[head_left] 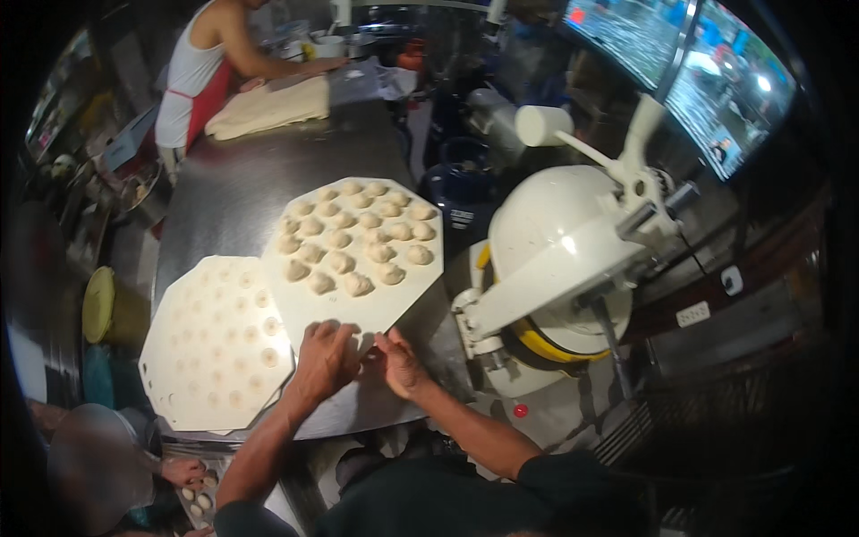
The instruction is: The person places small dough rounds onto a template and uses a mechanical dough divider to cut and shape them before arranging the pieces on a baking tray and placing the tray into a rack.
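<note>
A white octagonal board (313,309) lies on the steel table, with several rows of pleated dough buns (358,285) over its far and middle part. My left hand (326,362) is closed at the board's near edge, back of the hand up and fingers curled over the rim. Beside it, my right hand (400,365) is closed at the near right corner, its thumb and fingers brought together on the edge. The fingertips partly hide the rim between them. A second white octagonal board (170,331), marked with round imprints, lies to the left, its side meeting the first board.
A co-worker (192,80) in a red apron handles a folded dough sheet (268,109) at the table's far end. A large white machine (555,233) stands close on the right. Another person (98,461) sits or bends at lower left, near dough pieces (203,501).
</note>
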`<state>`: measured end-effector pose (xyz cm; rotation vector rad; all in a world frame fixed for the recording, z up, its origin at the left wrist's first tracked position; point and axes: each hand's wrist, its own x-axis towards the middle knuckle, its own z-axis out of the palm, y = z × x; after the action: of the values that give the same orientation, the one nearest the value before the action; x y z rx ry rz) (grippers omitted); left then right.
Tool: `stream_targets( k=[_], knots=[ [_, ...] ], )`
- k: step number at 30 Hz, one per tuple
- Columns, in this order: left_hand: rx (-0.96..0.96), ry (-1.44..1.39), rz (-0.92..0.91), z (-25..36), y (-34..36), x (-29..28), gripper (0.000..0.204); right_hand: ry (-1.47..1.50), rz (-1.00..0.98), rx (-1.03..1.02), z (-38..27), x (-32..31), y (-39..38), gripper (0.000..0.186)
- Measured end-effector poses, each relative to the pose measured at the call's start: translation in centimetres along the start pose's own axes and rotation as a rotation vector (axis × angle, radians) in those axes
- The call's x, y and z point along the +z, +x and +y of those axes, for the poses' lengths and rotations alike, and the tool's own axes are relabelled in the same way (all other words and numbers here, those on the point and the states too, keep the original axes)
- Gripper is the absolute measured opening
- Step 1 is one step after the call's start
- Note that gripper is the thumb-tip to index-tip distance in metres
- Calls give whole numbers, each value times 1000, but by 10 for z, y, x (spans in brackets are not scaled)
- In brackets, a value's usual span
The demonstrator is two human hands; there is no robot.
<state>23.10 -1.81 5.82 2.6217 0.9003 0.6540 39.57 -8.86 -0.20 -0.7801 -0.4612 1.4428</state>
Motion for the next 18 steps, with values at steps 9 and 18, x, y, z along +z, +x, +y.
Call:
stream_targets(
  k=[9,18],
  knots=[
    [-16,-368,-14,105,-29,35,33,106,315,423,-45,-49,-64,42],
    [-531,-170,427,-7,-66,31,38,-36,228,390,-24,-75,-95,42]
  ],
)
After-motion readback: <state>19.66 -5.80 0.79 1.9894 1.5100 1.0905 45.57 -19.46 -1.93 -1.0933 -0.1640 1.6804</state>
